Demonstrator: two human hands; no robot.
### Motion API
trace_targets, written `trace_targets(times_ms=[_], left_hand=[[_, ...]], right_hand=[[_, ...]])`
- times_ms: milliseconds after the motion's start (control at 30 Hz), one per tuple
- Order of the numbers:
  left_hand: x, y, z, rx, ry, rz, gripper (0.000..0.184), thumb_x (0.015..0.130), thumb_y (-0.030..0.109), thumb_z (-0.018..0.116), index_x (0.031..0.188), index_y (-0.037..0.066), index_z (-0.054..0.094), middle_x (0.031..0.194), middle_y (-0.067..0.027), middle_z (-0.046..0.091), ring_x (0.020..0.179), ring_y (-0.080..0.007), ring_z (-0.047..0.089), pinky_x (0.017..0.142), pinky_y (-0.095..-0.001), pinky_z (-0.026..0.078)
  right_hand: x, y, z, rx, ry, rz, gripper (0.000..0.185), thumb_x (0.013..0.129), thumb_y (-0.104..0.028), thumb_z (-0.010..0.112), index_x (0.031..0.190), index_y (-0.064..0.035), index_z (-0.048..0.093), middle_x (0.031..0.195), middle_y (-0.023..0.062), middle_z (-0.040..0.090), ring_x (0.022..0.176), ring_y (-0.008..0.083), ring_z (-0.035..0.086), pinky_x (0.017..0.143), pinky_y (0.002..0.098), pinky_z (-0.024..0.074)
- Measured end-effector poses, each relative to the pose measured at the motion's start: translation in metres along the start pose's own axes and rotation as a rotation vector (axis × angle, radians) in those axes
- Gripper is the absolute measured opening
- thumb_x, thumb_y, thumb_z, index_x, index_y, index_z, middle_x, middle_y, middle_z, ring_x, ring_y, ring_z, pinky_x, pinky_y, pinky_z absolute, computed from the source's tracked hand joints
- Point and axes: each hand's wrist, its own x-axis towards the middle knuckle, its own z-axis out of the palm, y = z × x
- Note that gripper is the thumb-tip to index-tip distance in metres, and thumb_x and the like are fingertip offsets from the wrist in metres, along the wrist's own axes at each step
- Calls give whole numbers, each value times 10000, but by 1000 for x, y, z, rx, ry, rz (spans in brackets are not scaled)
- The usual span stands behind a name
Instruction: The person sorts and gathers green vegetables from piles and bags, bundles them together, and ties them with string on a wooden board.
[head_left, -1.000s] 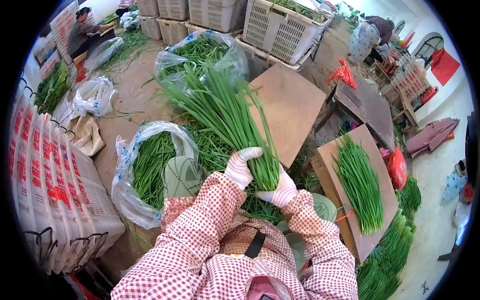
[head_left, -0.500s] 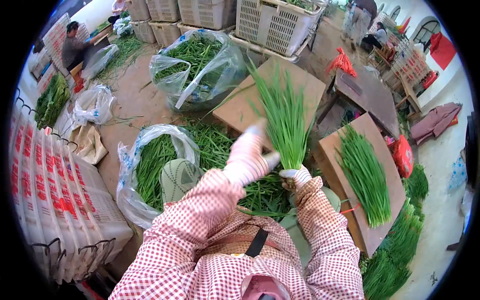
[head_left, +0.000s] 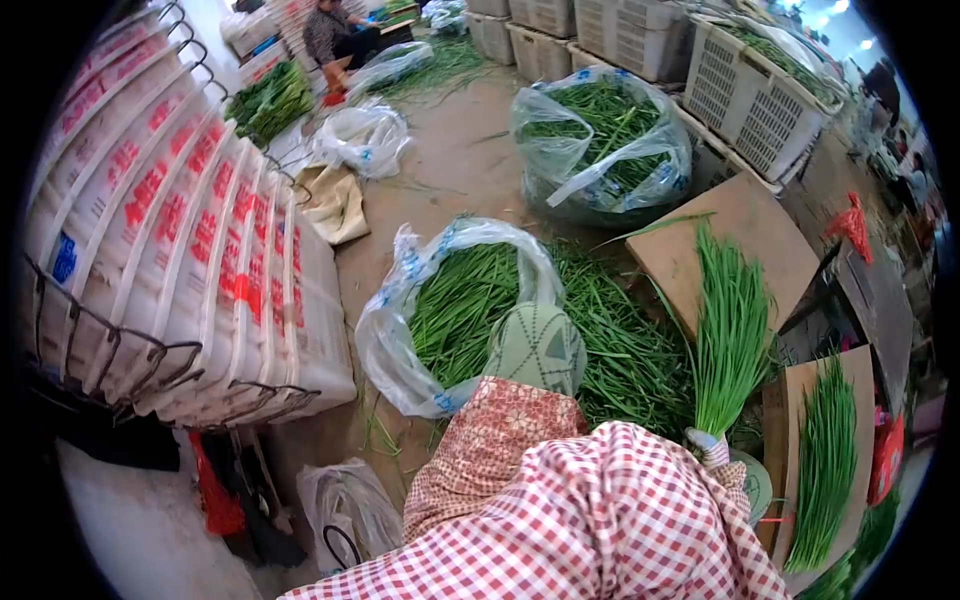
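Bunch: long, thin green leafy stalks (head_left: 730, 350), tips over square brown wooden desk (head_left: 662, 255)
Right hand (head_left: 714, 453): white striped glove, grip closed round stalk bases
Left hand: just left view, grip can't tell
Effect: right alone visibly supports bunch

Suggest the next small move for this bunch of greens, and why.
Perhaps tuck in the stray blades at its left with the left hand, which is out of view: the right hand already grips the bunch near its base.
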Motion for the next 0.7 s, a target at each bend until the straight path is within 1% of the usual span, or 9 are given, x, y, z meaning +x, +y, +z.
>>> trace_targets(times_ms=[100,167,200,267,367,467,567,633,700], left_hand=[[2,-2,7,-22,50,30,450,663,160,695,1096,56,630,938,-180,648,877,-331,663,717,-411,537],[3,-4,11,-39,86,51,452,671,171,691,1104,56,626,953,-180,643,885,-330,660,723,-412,535],[2,-7,10,-47,107,66,453,676,177,688,1107,56,624,961,-180,641,888,-330,659,726,-413,534],[2,-10,11,-71,132,92,455,684,188,684,1114,55,620,976,-181,636,896,-330,657,732,-414,532],[3,-12,13,-103,161,123,459,697,206,677,1125,54,614,998,-181,629,907,-329,653,742,-416,529],[4,-11,13,-119,181,151,463,709,223,670,1136,54,608,1021,-182,621,918,-328,649,751,-418,526],[5,-13,15,-122,206,177,468,722,240,663,1147,53,602,1043,-182,614,929,-328,646,760,-420,523],[2,-10,13,-105,207,192,472,730,251,658,1154,52,598,1058,-183,609,936,-327,643,767,-421,521],[0,-6,10,-94,207,212,476,739,263,653,1161,52,594,1073,-183,604,943,-327,641,773,-422,519]], right_hand=[[2,11,-4,34,-30,-26,463,674,-48,760,1067,-162,543,813,26,594,626,191,578,479,341,509],[21,18,-20,-64,-90,-15,483,663,-30,765,1076,-149,545,793,13,570,626,191,565,467,349,493],[12,17,-12,15,-98,-70,463,666,-28,765,1061,-141,552,794,15,572,631,194,564,467,352,486],[8,14,-9,-10,-48,-21,462,661,-69,781,1056,-151,557,786,11,585,637,189,567,490,341,494],[1,15,-3,50,-43,-42,413,671,-52,774,1017,-145,568,796,11,603,659,194,585,496,350,509],[3,13,0,26,-16,-7,411,643,-41,797,963,-184,582,764,-12,616,661,187,597,488,324,495],[12,18,-6,-53,73,-3,328,676,-50,779,924,-147,588,736,23,603,632,198,588,495,337,499],[12,20,-7,-19,-30,-60,307,690,-50,771,923,-123,586,725,51,591,602,216,574,505,345,502],[0,14,5,-1,-7,-40,317,683,-52,782,925,-120,588,721,47,587,600,218,576,505,348,505]])
